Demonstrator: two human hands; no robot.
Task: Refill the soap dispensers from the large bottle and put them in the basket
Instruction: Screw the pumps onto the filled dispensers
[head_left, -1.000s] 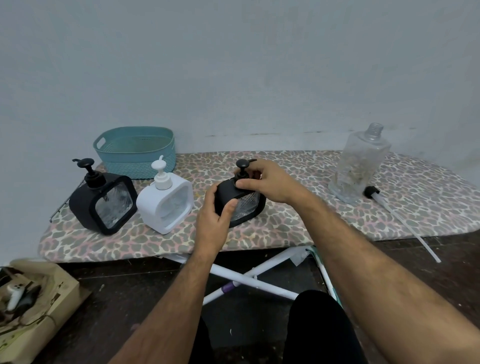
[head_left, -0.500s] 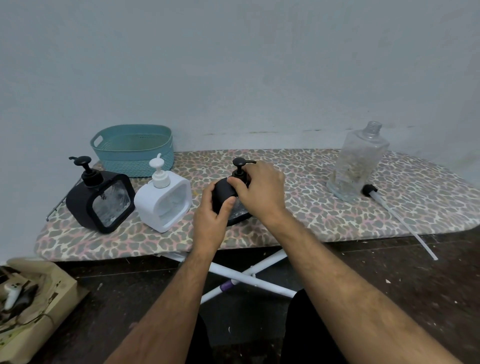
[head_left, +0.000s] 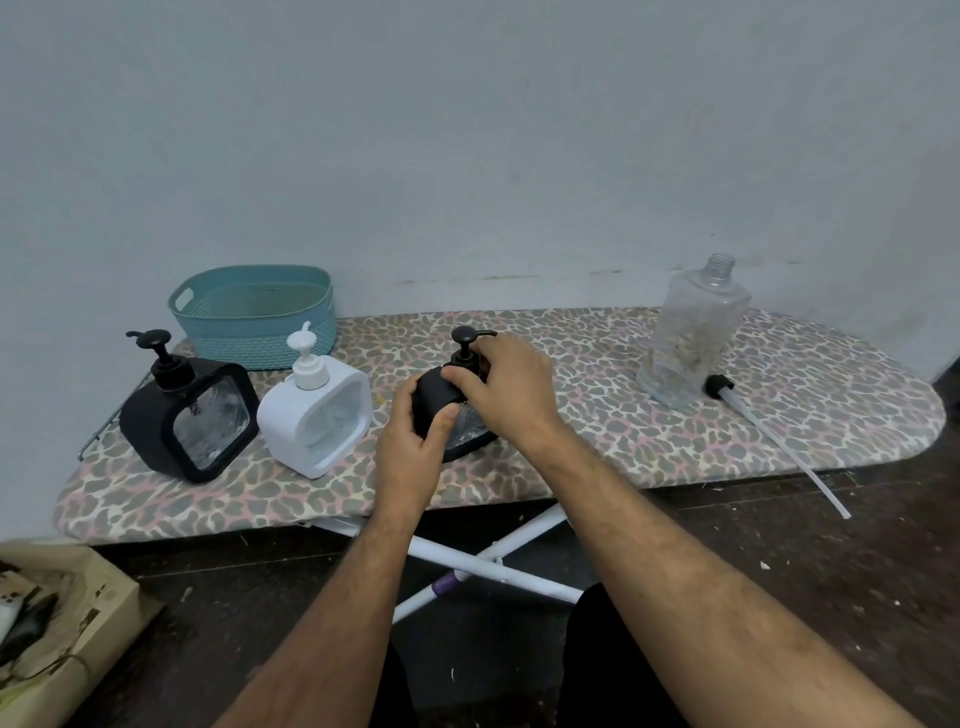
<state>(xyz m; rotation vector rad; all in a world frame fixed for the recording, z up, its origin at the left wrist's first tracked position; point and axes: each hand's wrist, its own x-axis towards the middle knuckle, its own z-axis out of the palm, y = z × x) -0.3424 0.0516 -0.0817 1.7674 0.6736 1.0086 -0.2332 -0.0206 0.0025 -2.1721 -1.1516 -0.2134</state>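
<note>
From the head view, the step looks like work on the pump top of the small black dispenser, which sits in the middle of the spotted surface; the left hand grips its side with the thumb on the front; the right hand is curled round the neck under the black pump; I cannot tell if the top is being screwed on or off; the next move, I think, needs a firm twist while the left hand keeps the body from tipping.

The big clear bottle stands well off to the right with no cap on; it looks nearly empty, with just smears inside; its pump tube lies beside it, poking over the edge.

The blue basket at the back left has nothing in it that I can see; the big black dispenser and the white dispenser stand in front of it with their pumps on; how full they are is hard to tell.
</note>
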